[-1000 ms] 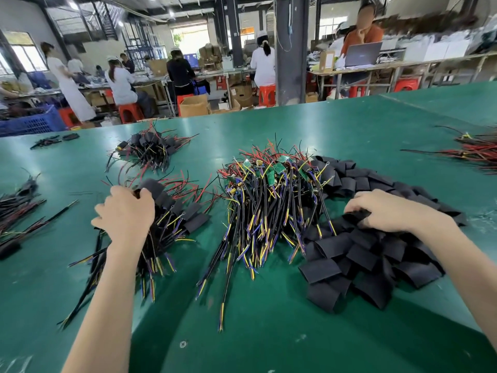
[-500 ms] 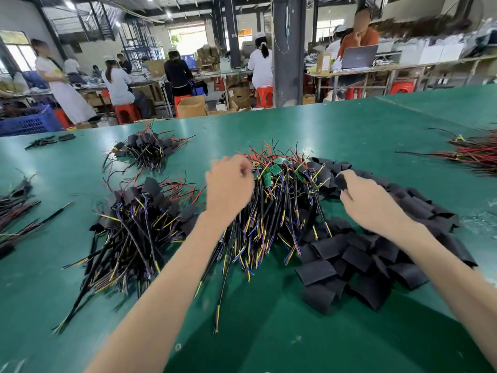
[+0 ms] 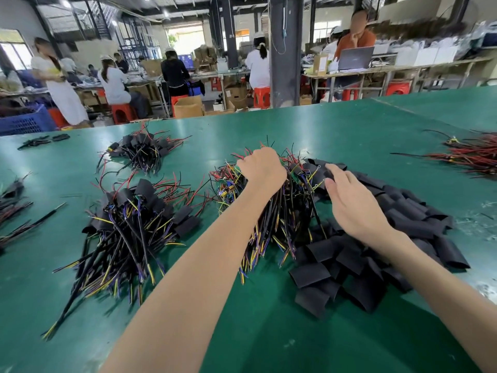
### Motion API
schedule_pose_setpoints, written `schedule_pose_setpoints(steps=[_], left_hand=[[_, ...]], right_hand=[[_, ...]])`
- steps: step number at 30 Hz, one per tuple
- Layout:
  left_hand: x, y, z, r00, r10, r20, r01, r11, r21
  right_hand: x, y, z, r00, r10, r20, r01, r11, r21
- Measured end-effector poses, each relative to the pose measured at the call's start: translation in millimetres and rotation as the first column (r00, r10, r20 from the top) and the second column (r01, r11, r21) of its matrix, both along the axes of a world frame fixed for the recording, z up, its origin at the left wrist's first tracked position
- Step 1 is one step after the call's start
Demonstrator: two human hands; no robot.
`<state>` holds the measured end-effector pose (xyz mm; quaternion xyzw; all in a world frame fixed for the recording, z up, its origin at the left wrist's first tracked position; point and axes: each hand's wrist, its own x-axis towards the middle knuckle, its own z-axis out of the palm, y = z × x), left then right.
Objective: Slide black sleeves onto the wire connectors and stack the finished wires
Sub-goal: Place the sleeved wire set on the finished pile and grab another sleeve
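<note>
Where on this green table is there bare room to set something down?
Bare green table lies along the near edge, below the unsleeved wires and loose sleeves, and far back, between the sleeves and the red wire bundle. A narrow gap separates the finished stack from the unsleeved wires. The middle is crowded.

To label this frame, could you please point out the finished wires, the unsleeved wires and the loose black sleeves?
finished wires (image 3: 129, 224): head view, middle of the stack.
unsleeved wires (image 3: 290, 211): head view, black cable bundle.
loose black sleeves (image 3: 419, 219): head view, middle of the pile.
</note>
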<state>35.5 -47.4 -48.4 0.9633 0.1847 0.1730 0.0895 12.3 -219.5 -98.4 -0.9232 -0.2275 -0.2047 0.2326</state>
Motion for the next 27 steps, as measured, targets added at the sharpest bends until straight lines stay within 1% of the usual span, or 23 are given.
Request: schedule_pose_setpoints(steps=[2,4,6,7,8,9,10,11,13,14,15,17,18,19,20,21,22,23,24,25,26,27], left_hand=[[-3,2,5,0.999,-0.011,0.039,0.019,0.979,-0.201],[-6,3,10,0.995,0.005,0.096,0.03,0.931,-0.363],[-6,7,16,0.989,0.033,0.142,0.044,0.86,-0.508],[-6,8,19,0.985,0.043,0.164,0.062,0.809,-0.585],[-7,10,22,0.98,0.055,0.193,0.091,0.734,-0.673],[-7,11,26,0.97,0.071,0.232,0.134,0.639,-0.758],[-9,13,30,0.959,0.092,0.267,0.183,0.52,-0.835],[-11,14,35,0.948,0.105,0.299,0.237,0.392,-0.889],[-20,14,47,0.913,0.129,0.387,0.367,0.159,-0.917],[-26,14,54,0.888,0.153,0.434,0.428,0.073,-0.901],[-32,15,62,0.866,0.191,0.463,0.469,0.013,-0.883],[-44,18,78,0.833,0.254,0.491,0.519,-0.056,-0.853],[-50,22,86,0.825,0.257,0.504,0.533,-0.054,-0.845],[-56,24,95,0.815,0.236,0.529,0.543,0.005,-0.84],[-63,27,103,0.806,0.182,0.564,0.544,0.148,-0.826],[-69,30,111,0.798,0.097,0.594,0.522,0.381,-0.763],[-75,35,117,0.797,-0.013,0.604,0.466,0.649,-0.601],[-81,40,120,0.798,-0.131,0.588,0.396,0.85,-0.349],[-86,44,122,0.803,-0.22,0.554,0.329,0.939,-0.104],[-91,48,121,0.816,-0.268,0.513,0.276,0.959,0.062],[-96,50,119,0.827,-0.295,0.478,0.246,0.955,0.163],[-99,53,112,0.841,-0.307,0.446,0.223,0.947,0.233]], right_hand=[[-2,1,2,1.0,0.005,-0.022,-0.004,1.0,0.027],[-4,2,3,0.999,0.007,-0.048,-0.004,0.998,0.07],[-6,2,4,0.998,0.008,-0.055,-0.003,0.996,0.086],[-6,2,4,0.998,0.008,-0.059,-0.003,0.996,0.09],[-6,2,4,0.998,0.008,-0.065,-0.002,0.996,0.095],[-6,2,4,0.998,0.007,-0.07,0.0,0.995,0.099],[-6,2,4,0.997,0.007,-0.073,0.0,0.995,0.103],[-5,2,3,0.997,0.009,-0.074,-0.001,0.994,0.11],[-4,3,3,0.997,0.024,-0.078,-0.013,0.991,0.134],[-4,3,4,0.996,0.032,-0.082,-0.02,0.989,0.147],[-4,3,4,0.996,0.038,-0.086,-0.024,0.987,0.157],[-5,3,5,0.995,0.04,-0.086,-0.026,0.986,0.165],[-5,4,5,0.996,0.042,-0.073,-0.03,0.988,0.153],[-6,3,5,0.998,0.044,-0.053,-0.037,0.991,0.129],[-6,3,4,0.998,0.045,-0.038,-0.04,0.994,0.105],[-7,3,3,0.998,0.042,-0.04,-0.037,0.993,0.108],[-7,3,3,0.998,0.045,-0.048,-0.039,0.991,0.126],[-7,4,3,0.997,0.058,-0.048,-0.051,0.988,0.144],[-7,4,2,0.996,0.077,-0.043,-0.07,0.986,0.149],[-7,5,1,0.995,0.095,-0.039,-0.088,0.985,0.147],[-7,6,0,0.993,0.111,-0.038,-0.104,0.984,0.143],[-6,7,-1,0.992,0.125,-0.036,-0.119,0.983,0.137]])
